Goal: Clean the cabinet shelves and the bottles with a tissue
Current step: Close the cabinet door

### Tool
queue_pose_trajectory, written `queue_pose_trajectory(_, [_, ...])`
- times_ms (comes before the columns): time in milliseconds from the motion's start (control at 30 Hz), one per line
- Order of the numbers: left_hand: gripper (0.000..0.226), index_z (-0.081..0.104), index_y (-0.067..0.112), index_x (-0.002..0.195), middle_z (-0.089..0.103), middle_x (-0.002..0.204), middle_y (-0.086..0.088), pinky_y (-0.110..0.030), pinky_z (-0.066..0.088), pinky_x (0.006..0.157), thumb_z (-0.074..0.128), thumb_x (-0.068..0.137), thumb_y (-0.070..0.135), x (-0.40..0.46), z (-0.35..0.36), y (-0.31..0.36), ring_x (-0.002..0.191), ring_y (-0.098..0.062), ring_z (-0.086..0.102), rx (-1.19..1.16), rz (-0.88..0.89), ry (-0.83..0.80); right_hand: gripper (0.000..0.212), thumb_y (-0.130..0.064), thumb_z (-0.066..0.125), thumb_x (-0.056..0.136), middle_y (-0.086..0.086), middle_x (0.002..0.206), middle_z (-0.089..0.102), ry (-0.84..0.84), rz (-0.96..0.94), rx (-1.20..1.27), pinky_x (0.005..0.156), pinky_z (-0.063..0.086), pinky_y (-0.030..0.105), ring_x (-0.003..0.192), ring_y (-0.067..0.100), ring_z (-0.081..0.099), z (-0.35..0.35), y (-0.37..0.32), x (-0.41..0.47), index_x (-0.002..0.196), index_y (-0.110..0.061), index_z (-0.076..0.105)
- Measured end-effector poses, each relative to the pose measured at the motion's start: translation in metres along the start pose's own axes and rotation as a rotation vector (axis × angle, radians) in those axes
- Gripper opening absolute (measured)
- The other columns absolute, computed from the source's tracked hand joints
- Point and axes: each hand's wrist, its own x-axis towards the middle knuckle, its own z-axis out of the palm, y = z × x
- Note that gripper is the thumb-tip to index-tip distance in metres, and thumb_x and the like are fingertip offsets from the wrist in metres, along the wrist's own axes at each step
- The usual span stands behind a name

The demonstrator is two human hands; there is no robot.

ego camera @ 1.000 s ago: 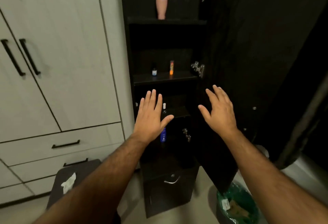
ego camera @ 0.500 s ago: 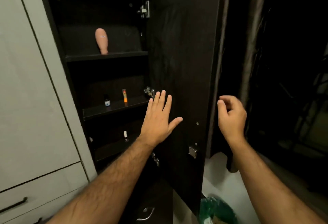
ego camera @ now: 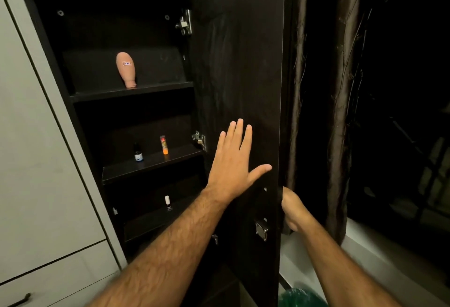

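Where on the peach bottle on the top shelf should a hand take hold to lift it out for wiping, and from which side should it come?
Grip the peach bottle around its wide rounded upper body, coming from the open front of the cabinet. It stands cap-down on a narrow neck, leaning slightly, so a push low down would probably tip it. The open door blocks the right.

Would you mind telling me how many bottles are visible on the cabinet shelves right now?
4: a pink bottle on the top shelf, a dark dropper bottle and an orange tube bottle on the middle shelf, a white-capped bottle below. Others may be hidden.
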Motion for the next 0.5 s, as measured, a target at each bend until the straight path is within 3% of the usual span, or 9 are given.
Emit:
queue_pose_trajectory(267, [0.117,-0.004,0.009,0.153,-0.009,0.162,-0.011,-0.043,0.0,0.122,0.047,0.076,0.08,0.0,0.006,0.012,0.149,-0.02,-0.012,-0.182,-0.014,0.006,0.031,-0.038,0.05,0.099,0.003,0.089,0.075,0.041,-0.084,-0.027,0.088,0.054,0.037,0.092,0.019,0.071,0.01,0.006,-0.01,0.095,-0.017,0.073])
queue_pose_trajectory(400, [0.119,-0.008,0.01,0.152,-0.012,0.161,-0.011,-0.042,0.0,0.122,0.054,0.075,0.076,-0.011,-0.001,0.01,0.149,-0.019,-0.013,-0.233,-0.025,0.013,0.039,-0.042,0.051,0.098,0.009,0.078,0.068,0.1,-0.104,-0.087,0.076,0.054,0.042,0.078,0.029,0.067,0.027,0.01,-0.02,0.09,-0.009,0.071])
queue_pose_trajectory(500, [0.117,-0.008,0.011,0.152,-0.011,0.162,-0.009,-0.039,-0.002,0.121,0.063,0.077,0.065,-0.022,-0.011,0.004,0.149,-0.018,-0.012,-0.256,-0.051,0.021,0.038,-0.04,0.049,0.1,0.0,0.068,0.065,0.127,-0.118,-0.098,0.065,0.051,0.026,0.069,0.015,0.063,0.046,0.01,-0.031,0.083,-0.013,0.07])
